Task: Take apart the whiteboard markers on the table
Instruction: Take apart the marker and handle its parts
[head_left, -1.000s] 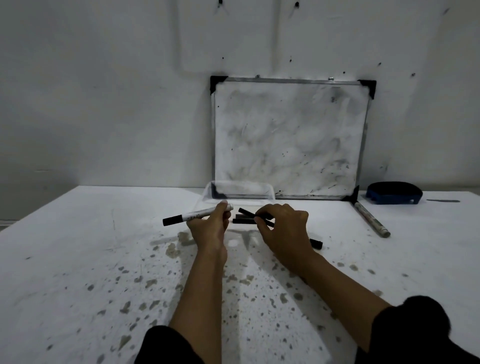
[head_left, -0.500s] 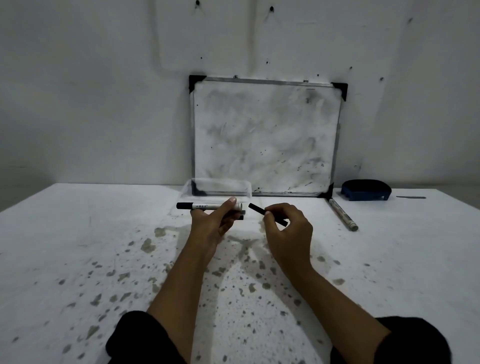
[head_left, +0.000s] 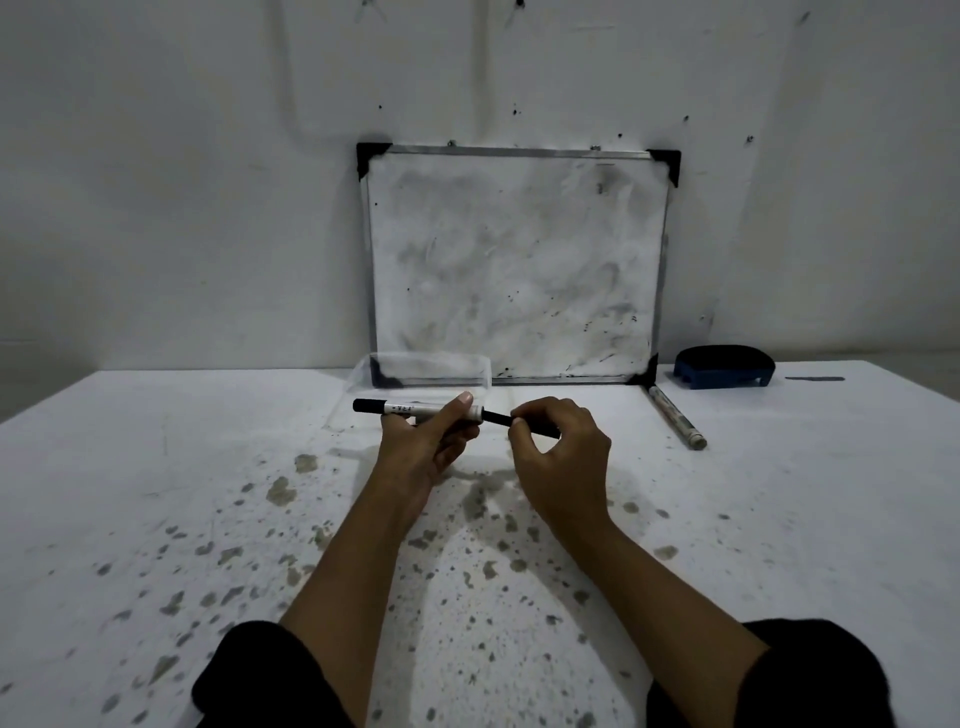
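My left hand grips a white whiteboard marker with a black end, held level above the table. My right hand pinches a thin black rod, an inner marker part, between thumb and fingers. The rod's left tip meets the open right end of the marker barrel. A second marker, grey and white, lies on the table to the right, apart from both hands.
A smudged whiteboard leans on the wall at the table's back. A clear plastic tray stands in front of its left corner. A blue eraser rests at the back right. The white table is ink-spotted.
My right hand lifted the black rod from the table and brought it left to the marker's end. My left hand turned the marker level.
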